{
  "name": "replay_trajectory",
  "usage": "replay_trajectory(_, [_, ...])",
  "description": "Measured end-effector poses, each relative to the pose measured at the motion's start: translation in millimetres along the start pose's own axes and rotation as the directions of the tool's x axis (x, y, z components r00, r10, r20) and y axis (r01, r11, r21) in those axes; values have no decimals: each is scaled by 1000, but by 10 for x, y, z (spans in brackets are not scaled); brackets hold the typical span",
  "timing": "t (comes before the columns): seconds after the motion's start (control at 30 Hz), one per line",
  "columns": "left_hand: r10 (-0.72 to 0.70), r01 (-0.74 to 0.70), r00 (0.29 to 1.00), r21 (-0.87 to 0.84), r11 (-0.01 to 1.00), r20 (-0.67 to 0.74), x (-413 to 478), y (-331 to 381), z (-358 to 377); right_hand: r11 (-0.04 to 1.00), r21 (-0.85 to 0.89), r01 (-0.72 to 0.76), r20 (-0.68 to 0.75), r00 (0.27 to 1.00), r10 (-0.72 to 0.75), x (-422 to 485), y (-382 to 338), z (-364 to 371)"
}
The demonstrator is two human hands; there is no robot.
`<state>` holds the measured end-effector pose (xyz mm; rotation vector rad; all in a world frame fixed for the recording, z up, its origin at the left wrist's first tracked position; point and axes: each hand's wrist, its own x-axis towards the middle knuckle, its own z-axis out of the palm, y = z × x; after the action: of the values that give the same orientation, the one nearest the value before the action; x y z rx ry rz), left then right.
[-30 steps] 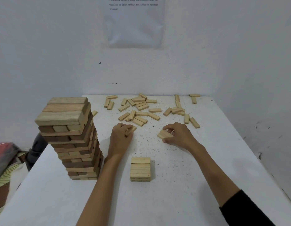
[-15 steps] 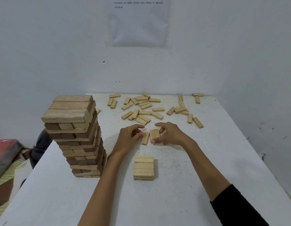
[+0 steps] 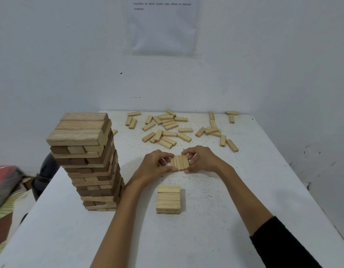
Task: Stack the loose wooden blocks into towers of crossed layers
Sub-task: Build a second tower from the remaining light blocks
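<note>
Three small pale wooden blocks (image 3: 179, 162) lie side by side as one row, pinched between my left hand (image 3: 153, 165) on their left and my right hand (image 3: 203, 158) on their right, at the table's middle. Just in front of them stands a short stack of small blocks (image 3: 168, 199) with its top row lying crosswise. Several loose small blocks (image 3: 168, 130) are scattered over the far part of the table. A tall tower of larger light and dark blocks (image 3: 90, 161) in crossed layers stands at the left.
The white table (image 3: 263, 190) stands in a corner of white walls, with a sheet of paper (image 3: 162, 26) on the back wall. Beyond the table's left edge are a dark round object (image 3: 46, 167) and a blurred red thing (image 3: 5, 178).
My hands have come together: the single block from my left hand has joined the two from my right, forming one row of three held between both hands.
</note>
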<state>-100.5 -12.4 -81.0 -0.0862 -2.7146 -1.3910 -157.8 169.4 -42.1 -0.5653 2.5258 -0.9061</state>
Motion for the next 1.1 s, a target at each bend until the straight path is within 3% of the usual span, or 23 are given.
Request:
replay_trajectory(0.4, [-52, 53, 997, 9, 999, -56, -25, 67, 9, 995, 91, -41, 73, 997, 35, -89, 69, -136])
replay_trajectory(0.6, [-69, 78, 996, 175, 982, -59, -46, 109, 77, 985, 168, -35, -47, 998, 44, -91, 140, -15])
replay_trajectory(0.8, [-27, 32, 999, 227, 973, -23, -43, 157, 76, 999, 27, 24, -131, 991, -20, -89, 117, 88])
replay_trajectory(1.1, [39, -60, 996, 294, 954, 79, -23, 97, 66, 996, 23, 89, -96, 992, -87, -105, 125, 123])
